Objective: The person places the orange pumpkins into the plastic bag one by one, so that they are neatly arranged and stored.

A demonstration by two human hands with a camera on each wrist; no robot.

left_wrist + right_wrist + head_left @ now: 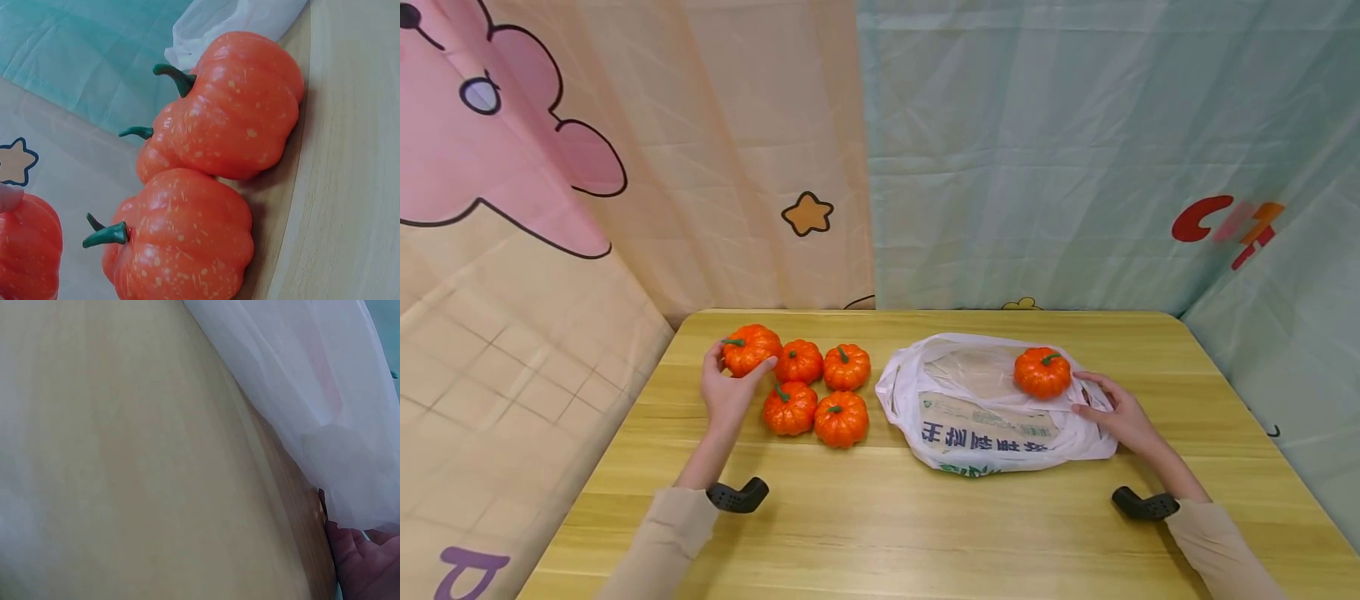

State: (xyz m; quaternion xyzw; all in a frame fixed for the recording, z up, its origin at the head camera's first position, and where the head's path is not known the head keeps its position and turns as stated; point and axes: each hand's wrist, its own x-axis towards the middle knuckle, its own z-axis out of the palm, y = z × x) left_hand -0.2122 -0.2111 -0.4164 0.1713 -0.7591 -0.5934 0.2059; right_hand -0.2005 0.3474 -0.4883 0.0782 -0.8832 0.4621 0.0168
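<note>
"One glossy, ribbed orange pumpkin with a green stem is in the left hand, well left of the white, printed plastic bag."

"How are those fingers?"

"Clamped on it: thumb along its near right side, the others curled round its left. The left wrist view catches only one digit on the pumpkin; I can't tell which."

"And the right hand?"

"At the bag's right end, thumb and forefinger slightly apart at the tips, gripping the thin plastic rim."

"Other pumpkins?"

"One matching orange pumpkin sits in the bag's mouth, toward its right end. Four more orange pumpkins stand two by two left of the bag, a narrow strip of pale wooden table between."

"Edges, room to move?"

"Just behind the bag runs the table's straight back edge, then a peach-and-green fabric curtain. Wood stretches widely in front of the bag, and rightward past the hand to a slanting edge."
</note>
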